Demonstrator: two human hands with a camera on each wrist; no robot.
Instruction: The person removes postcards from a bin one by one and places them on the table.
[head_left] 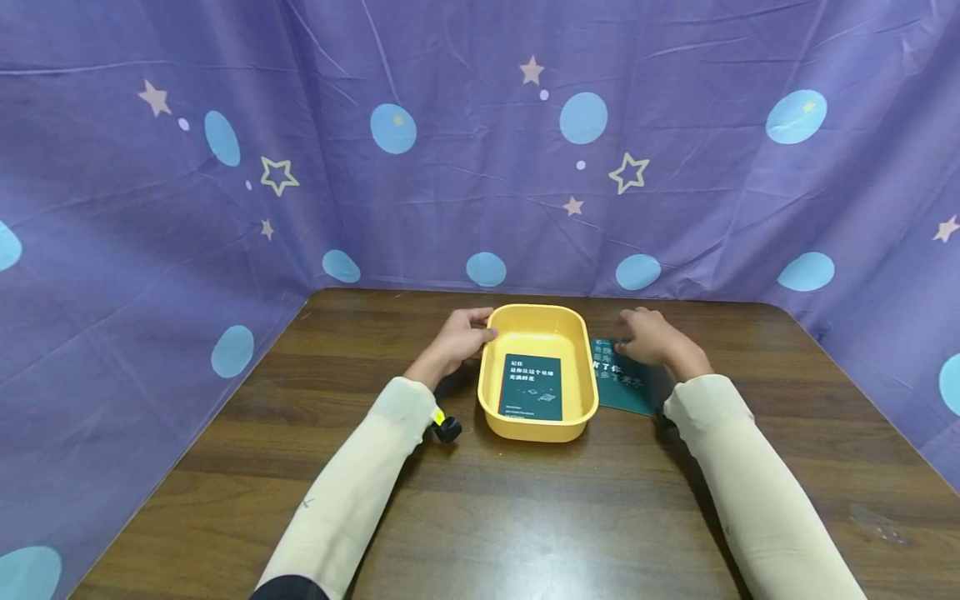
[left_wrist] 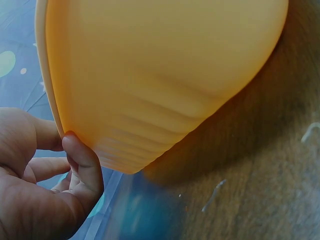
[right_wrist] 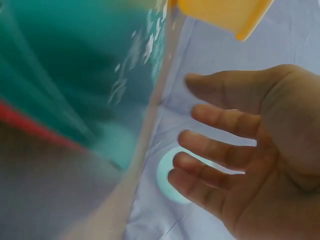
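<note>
The left hand (head_left: 457,342) pinches the far left rim of a yellow tray (head_left: 536,430) between thumb and fingers. A green card (head_left: 531,393) lies inside, toward the tray's near end. The right hand (head_left: 652,337) holds nothing, its slightly bent fingers spread and thumb well apart, above a second green card (head_left: 622,390) on the desk (head_left: 540,517), just right of the tray

Tray (head_left: 536,431): we find it on the worktop (head_left: 525,508), a card (head_left: 531,385) inside.
Second card (head_left: 622,390): just right of the tray.
Curtain (head_left: 480,192): behind the worktop.
</note>
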